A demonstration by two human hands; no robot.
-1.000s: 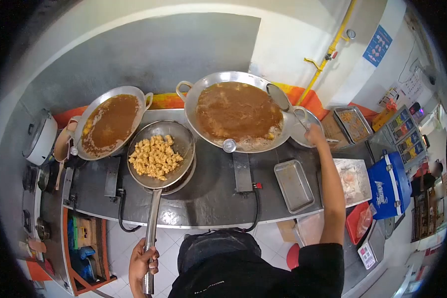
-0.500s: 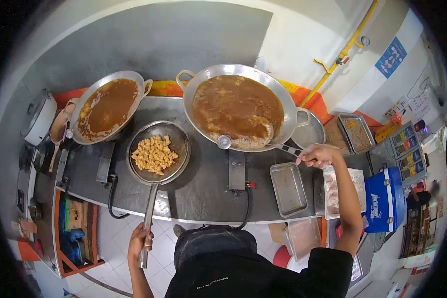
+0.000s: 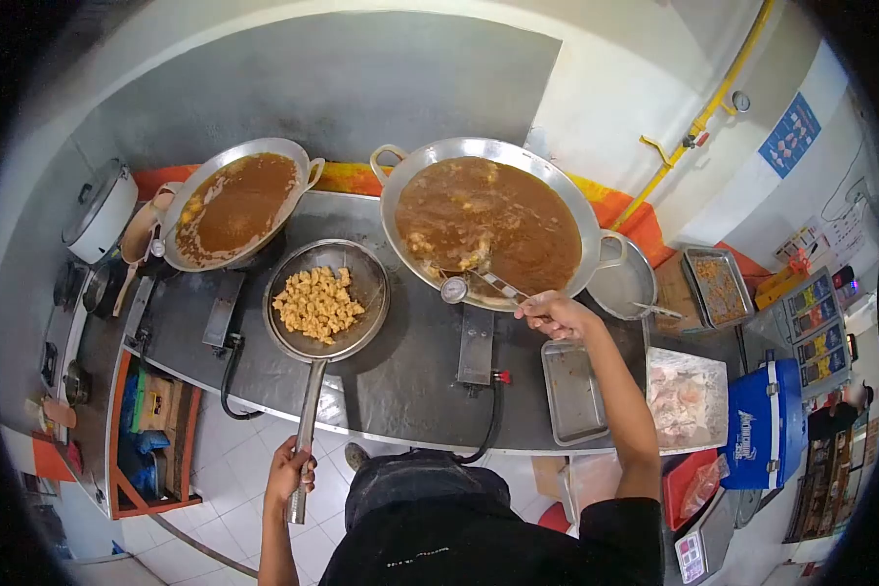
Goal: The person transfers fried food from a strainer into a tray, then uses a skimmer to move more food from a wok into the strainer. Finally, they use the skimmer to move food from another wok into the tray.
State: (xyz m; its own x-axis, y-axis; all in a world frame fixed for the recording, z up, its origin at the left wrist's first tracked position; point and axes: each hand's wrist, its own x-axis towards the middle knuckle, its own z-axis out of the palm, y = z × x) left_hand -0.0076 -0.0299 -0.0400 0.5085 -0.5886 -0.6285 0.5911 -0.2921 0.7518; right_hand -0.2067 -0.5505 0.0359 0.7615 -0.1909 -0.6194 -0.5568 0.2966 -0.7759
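Observation:
My left hand (image 3: 291, 471) grips the long metal handle of a round wire strainer (image 3: 369, 293) held over the steel counter (image 3: 410, 381). A pile of golden fried pieces (image 3: 317, 303) lies in the strainer. My right hand (image 3: 553, 314) holds the handle of a metal skimmer (image 3: 486, 281) whose head is dipped into the brown oil of the large right wok (image 3: 498, 220), near its front rim. Pale pieces float in that oil beside the skimmer. A second wok (image 3: 234, 205) of brown oil sits to the left, behind the strainer.
An empty steel tray (image 3: 571, 393) lies right of my right hand, with a tray of raw pale pieces (image 3: 687, 405) further right. A round steel plate (image 3: 623, 283), a tray of fried bits (image 3: 718, 285), a blue cooler (image 3: 760, 425) and a white pot (image 3: 100, 210) stand around.
My right hand swung the skimmer from the right rim of the wok down into the oil at the front. The strainer stays held in my left hand.

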